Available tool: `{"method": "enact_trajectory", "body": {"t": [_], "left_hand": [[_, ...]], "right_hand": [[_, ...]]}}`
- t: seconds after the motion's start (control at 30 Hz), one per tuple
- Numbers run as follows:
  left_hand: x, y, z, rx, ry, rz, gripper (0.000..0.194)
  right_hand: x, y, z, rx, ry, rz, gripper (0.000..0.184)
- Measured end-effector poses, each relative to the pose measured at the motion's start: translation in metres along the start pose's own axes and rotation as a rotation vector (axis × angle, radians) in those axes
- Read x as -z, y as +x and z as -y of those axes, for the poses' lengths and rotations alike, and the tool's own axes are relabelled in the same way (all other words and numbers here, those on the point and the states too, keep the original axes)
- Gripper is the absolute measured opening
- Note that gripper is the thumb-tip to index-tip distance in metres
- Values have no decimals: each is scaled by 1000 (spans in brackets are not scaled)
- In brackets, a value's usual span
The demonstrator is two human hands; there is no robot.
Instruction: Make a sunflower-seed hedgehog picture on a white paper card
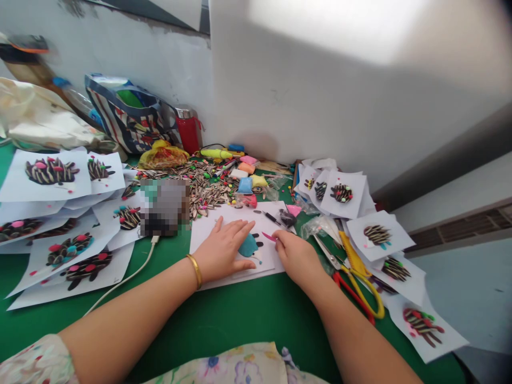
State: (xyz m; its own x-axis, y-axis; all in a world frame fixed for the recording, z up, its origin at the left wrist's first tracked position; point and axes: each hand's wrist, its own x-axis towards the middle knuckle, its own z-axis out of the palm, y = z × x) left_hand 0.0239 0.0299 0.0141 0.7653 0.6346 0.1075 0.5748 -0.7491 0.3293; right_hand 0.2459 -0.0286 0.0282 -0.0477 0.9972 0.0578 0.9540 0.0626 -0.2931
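Note:
My left hand [224, 249] lies on a white paper sheet [202, 232] with fingers stretched out. Beside its fingers, and partly hidden by them, is a flat teal clay shape [249, 245] with small dark pieces [260, 244] along its right edge. A thin pink pointed tool [269, 236], perhaps a plastic clay knife, is pinched in my right hand [296, 256]. Its tip points left over the sheet, close to the dark pieces. A dark pen [272, 218] and a lump of black clay [288, 217] lie just beyond my right hand.
Sunflower seeds [206, 186] and clay packets [245, 185] spread across the back. Stacked seed-hedgehog pictures stand left [80, 250] and right [376, 234]. Scissors [354, 280] lie right of my right hand. A blurred-out device [165, 208] with a white cable [136, 277] sits left.

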Motion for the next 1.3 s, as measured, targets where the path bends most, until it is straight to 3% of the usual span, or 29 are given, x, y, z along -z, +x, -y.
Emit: {"method": "enact_trajectory", "body": {"t": [0.13, 0.4, 0.7, 1.3], "left_hand": [[-2, 1, 5, 25, -14, 29, 106], [14, 2, 19, -49, -109, 167, 113], [14, 3, 22, -79, -118, 169, 113], [16, 2, 20, -73, -112, 176, 111]], "right_hand": [[3, 2, -1, 4, -46, -7, 21], [-3, -1, 1, 150, -68, -135, 14], [-8, 2, 6, 217, -130, -208, 12], [-13, 3, 7, 240, -214, -167, 13]]}}
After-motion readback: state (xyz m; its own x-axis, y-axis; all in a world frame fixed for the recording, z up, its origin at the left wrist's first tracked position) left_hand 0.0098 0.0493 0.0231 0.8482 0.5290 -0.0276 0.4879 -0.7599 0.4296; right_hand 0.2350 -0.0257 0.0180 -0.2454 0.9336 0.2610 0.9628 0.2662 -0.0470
